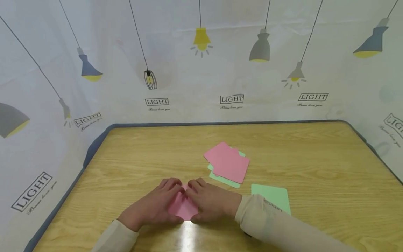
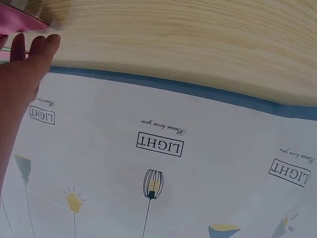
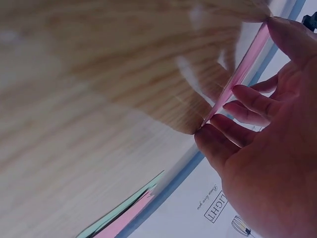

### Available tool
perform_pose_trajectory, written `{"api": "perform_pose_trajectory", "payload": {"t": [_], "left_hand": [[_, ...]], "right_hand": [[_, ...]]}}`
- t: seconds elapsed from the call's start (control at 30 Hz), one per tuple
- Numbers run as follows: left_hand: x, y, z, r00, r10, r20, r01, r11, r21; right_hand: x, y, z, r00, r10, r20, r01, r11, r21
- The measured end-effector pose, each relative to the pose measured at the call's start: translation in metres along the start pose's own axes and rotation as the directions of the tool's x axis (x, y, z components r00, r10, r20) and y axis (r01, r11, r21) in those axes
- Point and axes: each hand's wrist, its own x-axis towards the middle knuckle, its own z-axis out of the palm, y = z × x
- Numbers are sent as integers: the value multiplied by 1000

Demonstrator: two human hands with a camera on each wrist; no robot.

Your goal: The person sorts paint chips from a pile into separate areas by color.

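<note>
Between the two hands, near the table's front edge, lies a pink card (image 1: 184, 207); in the right wrist view it is a thin pink strip (image 3: 242, 69) seen almost edge-on. My left hand (image 1: 160, 202) holds its left side, fingers bent at the far edge and thumb by the near corner. From the right, my right hand (image 1: 210, 198) holds it in the same way, thumb and fingertips at its edges. The hands cover both sides of the card. In the left wrist view only part of the left hand (image 2: 25, 69) shows, beside a pink edge.
Beyond the right hand lies an overlapping pile of pink cards (image 1: 231, 164) with green cards (image 1: 225, 180) beneath. A green card (image 1: 274, 196) lies to the right, partly hidden by the right sleeve. A white lamp-print curtain (image 1: 189, 77) surrounds the wooden table (image 1: 141, 150).
</note>
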Motion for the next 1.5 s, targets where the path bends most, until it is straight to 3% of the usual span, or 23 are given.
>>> {"api": "perform_pose_trajectory", "payload": {"t": [0.2, 0.37, 0.5, 0.83, 1.0, 1.23, 1.5], "left_hand": [[14, 3, 2, 1000, 24, -18, -24, 1000, 15], [43, 8, 0, 987, 130, -91, -124, 990, 74], [71, 14, -4, 979, 182, -91, -173, 980, 96], [141, 23, -2, 991, 135, 8, -135, 989, 59], [165, 33, 2, 992, 109, 65, -115, 987, 112], [184, 41, 5, 989, 82, 125, -99, 986, 135], [187, 43, 10, 986, 51, 156, -70, 990, 122]], "right_hand": [[-4, 4, -1, 1000, 16, -11, -16, 1000, 25], [-16, 22, -10, 995, 73, -70, -69, 996, 55], [-29, 40, -19, 987, 123, -103, -117, 991, 62], [-59, 90, -26, 943, 272, -194, -256, 961, 105], [-70, 109, -24, 922, 370, -115, -351, 924, 154], [-76, 121, -18, 917, 396, -34, -379, 897, 229], [-75, 126, -15, 916, 399, -31, -373, 880, 294]]}}
